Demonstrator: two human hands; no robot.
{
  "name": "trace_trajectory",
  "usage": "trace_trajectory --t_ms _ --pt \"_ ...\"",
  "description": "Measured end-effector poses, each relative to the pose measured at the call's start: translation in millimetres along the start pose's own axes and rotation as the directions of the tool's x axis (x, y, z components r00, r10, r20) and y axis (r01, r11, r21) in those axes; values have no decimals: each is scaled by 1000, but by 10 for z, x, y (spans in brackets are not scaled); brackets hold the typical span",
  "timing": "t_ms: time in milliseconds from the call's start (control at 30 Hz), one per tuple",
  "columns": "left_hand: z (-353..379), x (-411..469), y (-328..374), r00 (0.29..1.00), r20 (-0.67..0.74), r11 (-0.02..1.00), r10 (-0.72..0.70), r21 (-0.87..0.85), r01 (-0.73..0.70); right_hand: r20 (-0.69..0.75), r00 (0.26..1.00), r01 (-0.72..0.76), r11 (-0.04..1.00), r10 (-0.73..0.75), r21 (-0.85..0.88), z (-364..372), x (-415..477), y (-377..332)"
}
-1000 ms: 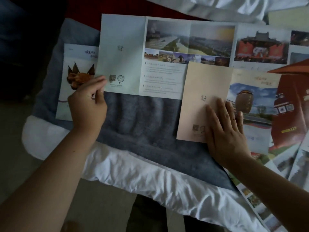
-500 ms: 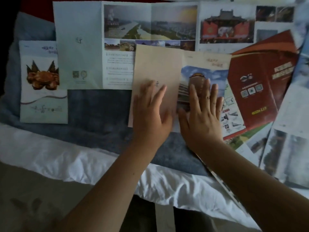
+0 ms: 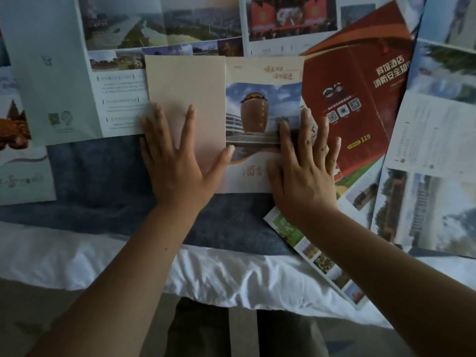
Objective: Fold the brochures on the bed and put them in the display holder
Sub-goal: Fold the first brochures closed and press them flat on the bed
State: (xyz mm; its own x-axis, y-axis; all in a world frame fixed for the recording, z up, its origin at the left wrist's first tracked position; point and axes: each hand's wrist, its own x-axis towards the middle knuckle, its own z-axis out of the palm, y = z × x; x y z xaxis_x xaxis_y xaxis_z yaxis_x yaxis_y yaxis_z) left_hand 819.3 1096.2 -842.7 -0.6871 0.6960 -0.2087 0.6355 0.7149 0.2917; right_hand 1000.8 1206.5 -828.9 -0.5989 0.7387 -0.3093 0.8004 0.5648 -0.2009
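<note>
A beige brochure (image 3: 206,86) with a jar-shaped building on its right panel lies open on the grey blanket (image 3: 98,171). My left hand (image 3: 177,161) rests flat on its blank left panel, fingers spread. My right hand (image 3: 304,171) presses flat on the brochure's right edge, fingers reaching onto the red brochure (image 3: 360,81) beside it. Neither hand grips anything. No display holder is in view.
A pale blue unfolded brochure (image 3: 51,81) with landscape photos lies behind and to the left. A folded crab brochure (image 3: 18,150) sits at the far left. More open brochures (image 3: 432,176) overlap at the right. The white sheet (image 3: 219,274) marks the bed's near edge.
My left hand left the crab brochure and came right onto the beige brochure's left panel. My right hand slid to that brochure's right edge. The view moved closer.
</note>
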Motion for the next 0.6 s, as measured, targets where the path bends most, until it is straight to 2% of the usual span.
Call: trace_trajectory --t_ms 100,267,433,600 --pt "-21 -6 69 999 37 999 12 -45 -10 -10 1000 2 1000 -2 4 36 14 -80" --pt "-127 46 180 991 117 982 -58 -172 78 10 1000 17 1000 -17 -16 43 59 -179" --pt "-179 162 211 993 96 994 -69 -78 76 -63 997 54 998 -52 28 33 228 -329" --pt "-234 405 278 992 92 978 -91 -177 106 -61 997 42 997 -39 57 98 471 -473"
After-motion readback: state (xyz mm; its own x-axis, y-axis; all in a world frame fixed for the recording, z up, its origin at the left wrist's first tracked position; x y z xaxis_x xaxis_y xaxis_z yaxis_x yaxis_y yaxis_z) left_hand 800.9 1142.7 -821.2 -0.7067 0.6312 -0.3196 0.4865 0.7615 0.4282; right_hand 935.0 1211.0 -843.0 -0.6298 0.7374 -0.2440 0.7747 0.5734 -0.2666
